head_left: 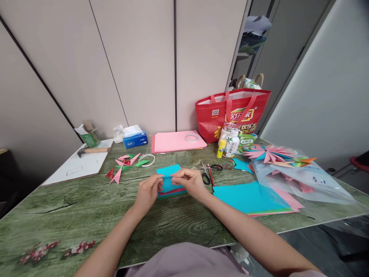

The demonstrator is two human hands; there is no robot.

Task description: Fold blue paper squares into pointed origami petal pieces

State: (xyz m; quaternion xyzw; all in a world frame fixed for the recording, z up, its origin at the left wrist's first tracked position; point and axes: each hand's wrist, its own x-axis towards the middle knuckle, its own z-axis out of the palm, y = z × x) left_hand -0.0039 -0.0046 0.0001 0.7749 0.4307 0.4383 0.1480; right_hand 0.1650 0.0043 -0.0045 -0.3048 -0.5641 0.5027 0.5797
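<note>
My left hand [149, 191] and my right hand [190, 182] meet at the middle of the table. Between their pinched fingertips is a narrow folded strip of blue paper [167, 177]. Right below it lies a small stack of coloured paper [170, 187], blue on top with red and green edges underneath. The fingers partly cover both strip and stack. Beyond my right hand are scissors [216, 167] with black handles and a red pencil [211, 176]. Pink, green and red folded paper pieces [117, 176] lie to the left, near a tape roll [147, 160].
Larger blue sheets [250, 198] lie at right, beside a plastic bag [314, 184] and a pink paper flower [269, 154]. A glue stick [221, 149], white bottle [231, 144] and red bag [210, 119] stand behind. Pink sheets [170, 141], a tissue box [135, 139] and a hammer [93, 150] are farther back.
</note>
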